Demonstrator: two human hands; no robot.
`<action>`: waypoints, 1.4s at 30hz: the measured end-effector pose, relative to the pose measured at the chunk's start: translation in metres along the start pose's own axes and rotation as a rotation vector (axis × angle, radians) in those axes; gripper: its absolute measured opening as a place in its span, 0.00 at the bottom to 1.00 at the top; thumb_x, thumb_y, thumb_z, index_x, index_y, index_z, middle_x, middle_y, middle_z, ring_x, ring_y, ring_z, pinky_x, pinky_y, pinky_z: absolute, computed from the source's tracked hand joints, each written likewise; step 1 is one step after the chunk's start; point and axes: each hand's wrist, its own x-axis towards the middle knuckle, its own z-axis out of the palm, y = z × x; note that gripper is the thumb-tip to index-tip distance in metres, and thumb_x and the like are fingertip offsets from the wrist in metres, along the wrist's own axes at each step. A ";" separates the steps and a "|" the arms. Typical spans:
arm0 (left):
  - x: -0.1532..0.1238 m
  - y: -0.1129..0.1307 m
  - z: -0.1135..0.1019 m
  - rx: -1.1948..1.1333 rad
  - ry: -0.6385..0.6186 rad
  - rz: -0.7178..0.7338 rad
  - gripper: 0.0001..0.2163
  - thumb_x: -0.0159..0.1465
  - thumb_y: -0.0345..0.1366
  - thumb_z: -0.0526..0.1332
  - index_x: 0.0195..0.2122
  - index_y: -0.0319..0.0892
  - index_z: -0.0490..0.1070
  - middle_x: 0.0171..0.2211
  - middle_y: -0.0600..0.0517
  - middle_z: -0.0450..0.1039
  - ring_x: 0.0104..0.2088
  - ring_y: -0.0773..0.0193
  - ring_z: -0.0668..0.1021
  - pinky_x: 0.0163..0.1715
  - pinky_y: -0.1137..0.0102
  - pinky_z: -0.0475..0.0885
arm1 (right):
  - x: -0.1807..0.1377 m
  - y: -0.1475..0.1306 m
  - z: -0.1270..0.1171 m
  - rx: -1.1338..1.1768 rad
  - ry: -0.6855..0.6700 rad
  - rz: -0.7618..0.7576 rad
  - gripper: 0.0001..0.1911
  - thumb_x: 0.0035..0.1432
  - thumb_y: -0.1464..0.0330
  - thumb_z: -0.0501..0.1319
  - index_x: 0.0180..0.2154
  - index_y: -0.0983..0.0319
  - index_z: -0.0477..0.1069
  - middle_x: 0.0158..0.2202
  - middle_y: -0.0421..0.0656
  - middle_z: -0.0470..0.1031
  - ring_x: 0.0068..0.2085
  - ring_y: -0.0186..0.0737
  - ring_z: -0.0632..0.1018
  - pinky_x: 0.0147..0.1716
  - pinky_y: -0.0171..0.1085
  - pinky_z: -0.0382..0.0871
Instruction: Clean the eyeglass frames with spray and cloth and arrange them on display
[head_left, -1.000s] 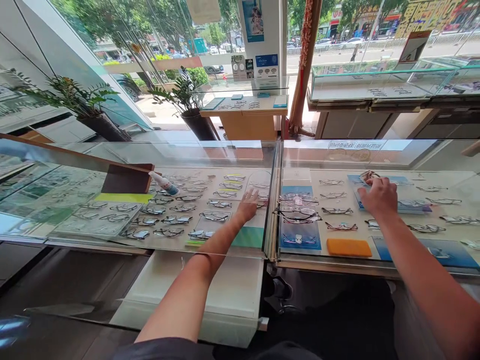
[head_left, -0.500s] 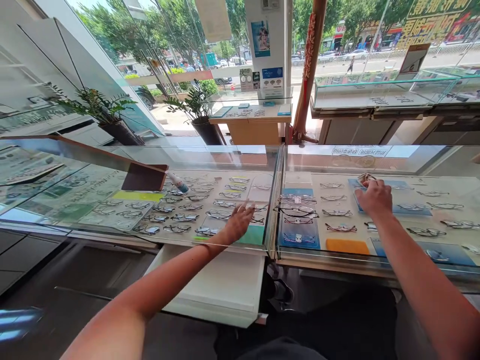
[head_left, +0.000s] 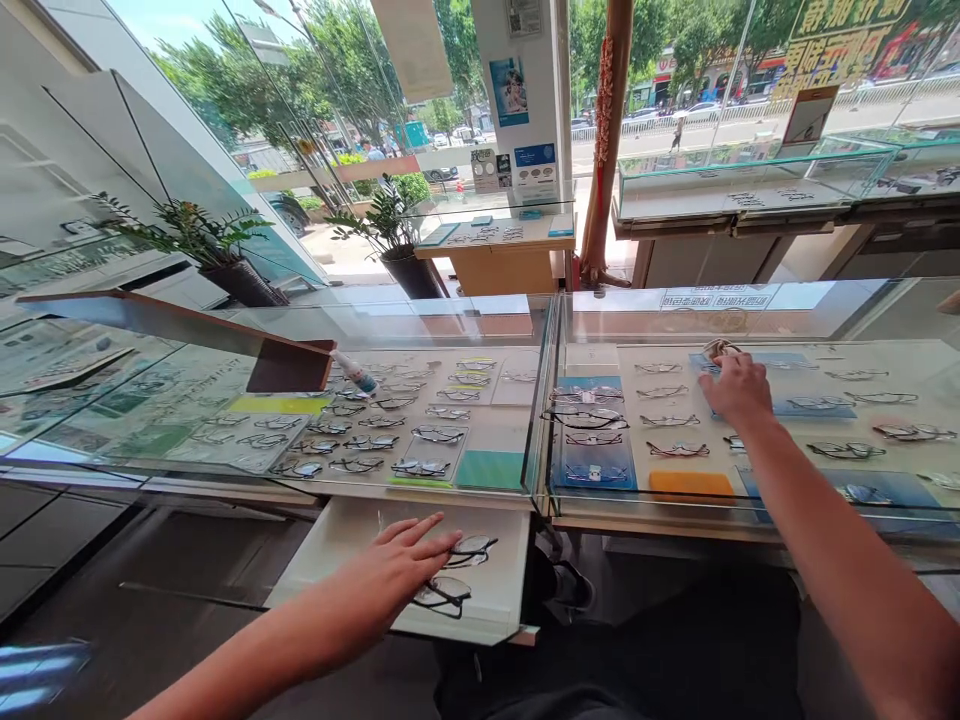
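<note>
My left hand (head_left: pixel 405 562) is stretched out over the pulled-out white drawer (head_left: pixel 341 535), its fingers spread. Close to its fingertips is a pair of glasses (head_left: pixel 474 548) with dark rims. A second pair of glasses (head_left: pixel 444 592) lies nearer me, partly behind the hand. Whether the fingers touch either pair, I cannot tell. On the glass top of the right showcase, my right hand (head_left: pixel 739 388) is closed on a crumpled greyish cloth (head_left: pixel 721 348). To its left, another dark-framed pair of glasses (head_left: pixel 589 418) appears to rest on the glass top.
Rows of glasses (head_left: pixel 375 442) fill the showcases under the glass. A small white bottle (head_left: pixel 355 372) stands beside a brown board (head_left: pixel 291 367) on the left. An orange pad (head_left: pixel 691 486) lies inside the right case. Potted plants (head_left: pixel 409 265) stand beyond the counter.
My left hand has moved from above the left showcase down and toward me, over the drawer. Two pairs of glasses now show in the drawer. My right hand stays on the cloth.
</note>
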 end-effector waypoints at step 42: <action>0.351 0.042 -0.154 0.386 0.284 -0.020 0.22 0.73 0.34 0.52 0.63 0.38 0.78 0.74 0.38 0.64 0.77 0.36 0.58 0.73 0.40 0.54 | 0.008 0.004 -0.004 -0.049 0.108 0.247 0.19 0.66 0.59 0.58 0.47 0.64 0.79 0.57 0.62 0.75 0.60 0.67 0.71 0.55 0.58 0.68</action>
